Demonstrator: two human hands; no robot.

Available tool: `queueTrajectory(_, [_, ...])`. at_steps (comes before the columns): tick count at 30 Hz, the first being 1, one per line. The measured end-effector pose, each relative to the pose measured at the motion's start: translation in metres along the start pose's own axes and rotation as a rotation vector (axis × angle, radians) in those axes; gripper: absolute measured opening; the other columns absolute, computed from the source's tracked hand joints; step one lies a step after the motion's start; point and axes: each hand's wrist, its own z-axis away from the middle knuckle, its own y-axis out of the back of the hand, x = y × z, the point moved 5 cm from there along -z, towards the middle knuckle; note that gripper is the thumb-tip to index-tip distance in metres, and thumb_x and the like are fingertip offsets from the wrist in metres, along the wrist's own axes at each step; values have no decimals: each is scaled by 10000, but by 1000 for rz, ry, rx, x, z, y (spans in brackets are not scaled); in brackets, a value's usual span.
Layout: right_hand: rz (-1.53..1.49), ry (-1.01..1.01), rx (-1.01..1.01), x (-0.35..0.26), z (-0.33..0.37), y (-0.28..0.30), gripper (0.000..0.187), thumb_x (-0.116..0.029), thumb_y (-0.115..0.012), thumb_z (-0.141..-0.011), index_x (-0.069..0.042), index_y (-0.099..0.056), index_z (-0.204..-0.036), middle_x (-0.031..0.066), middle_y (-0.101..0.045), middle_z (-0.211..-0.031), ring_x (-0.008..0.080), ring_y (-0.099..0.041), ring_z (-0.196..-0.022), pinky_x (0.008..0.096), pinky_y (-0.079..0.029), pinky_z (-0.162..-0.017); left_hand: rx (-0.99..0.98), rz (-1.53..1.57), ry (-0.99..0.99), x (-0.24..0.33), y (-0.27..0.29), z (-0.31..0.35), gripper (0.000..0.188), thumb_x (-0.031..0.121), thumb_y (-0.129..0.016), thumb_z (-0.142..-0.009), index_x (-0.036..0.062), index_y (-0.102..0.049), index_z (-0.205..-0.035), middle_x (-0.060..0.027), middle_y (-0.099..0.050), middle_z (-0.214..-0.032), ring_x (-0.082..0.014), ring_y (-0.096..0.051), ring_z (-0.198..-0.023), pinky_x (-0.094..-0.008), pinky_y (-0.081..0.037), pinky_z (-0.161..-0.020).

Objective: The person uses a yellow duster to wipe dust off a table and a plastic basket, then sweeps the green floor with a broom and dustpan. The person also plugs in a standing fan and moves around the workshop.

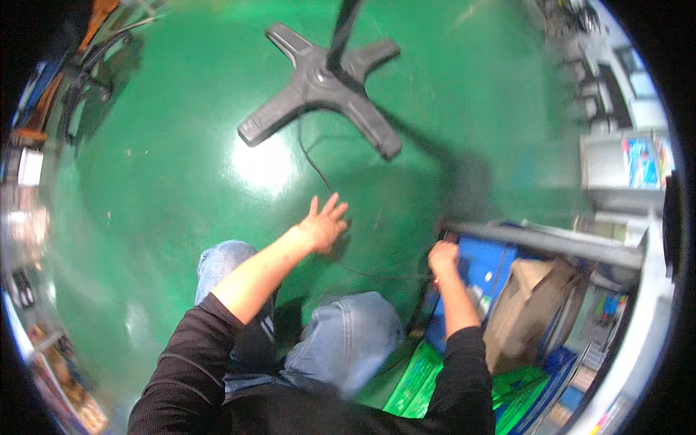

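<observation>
My left hand (325,226) reaches out low over the green floor, its fingers spread apart. Just beyond its fingertips runs a thin black cable (312,163), which leads back to a grey four-legged stand base (319,83) with a dark upright pole (344,32). The cable passes by the left hand and continues right as a faint line. My right hand (444,259) is closed at the front corner of a shelf, beside a blue box (482,264). Whatever its fingers grip there is hidden.
On my right, the shelf (558,241) holds a brown cardboard box (525,312), with bright green packages (417,380) near my right arm. White shelving (616,163) stands farther right. Black chair legs (83,83) are at the far left. My bent knees (348,330) are below.
</observation>
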Motion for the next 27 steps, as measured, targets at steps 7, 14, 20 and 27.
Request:
queueTrajectory(7, [142, 277, 207, -117, 104, 155, 322, -277, -464, -820, -103, -575, -1068, 139, -630, -1014, 289, -608, -949, 413, -486, -777, 250, 468, 238, -8, 1, 53, 429, 173, -574, -743, 118, -516, -1165, -116, -374, -1323, -325, -269, -1291, -594, -253, -999])
queueTrajectory(14, [251, 495, 175, -202, 193, 272, 382, -362, -492, -842, -186, -527, -1178, 119, -589, -1107, 284, -561, -1029, 415, -462, -840, 629, 682, 429, -26, -15, 173, 225, 111, -506, -753, 84, -614, -948, -101, -569, -1033, -271, -524, -1035, -494, -416, -846])
queueTrajectory(20, [108, 914, 283, -243, 307, 315, 317, -314, -529, -833, -159, -562, -1108, 140, -625, -1001, 316, -591, -943, 433, -472, -799, 896, 924, 871, -12, -37, 362, 172, 110, -546, -771, 54, -608, -922, -122, -615, -902, -317, -577, -868, -412, -458, -777])
queueTrajectory(27, [164, 997, 219, -222, 443, 313, 301, -361, -443, -873, -162, -584, -1050, 96, -642, -937, 315, -606, -882, 435, -492, -737, 938, 1216, 1483, 60, 15, 563, 392, 432, -508, -826, 63, -624, -763, -131, -613, -666, -276, -600, -639, -388, -449, -604])
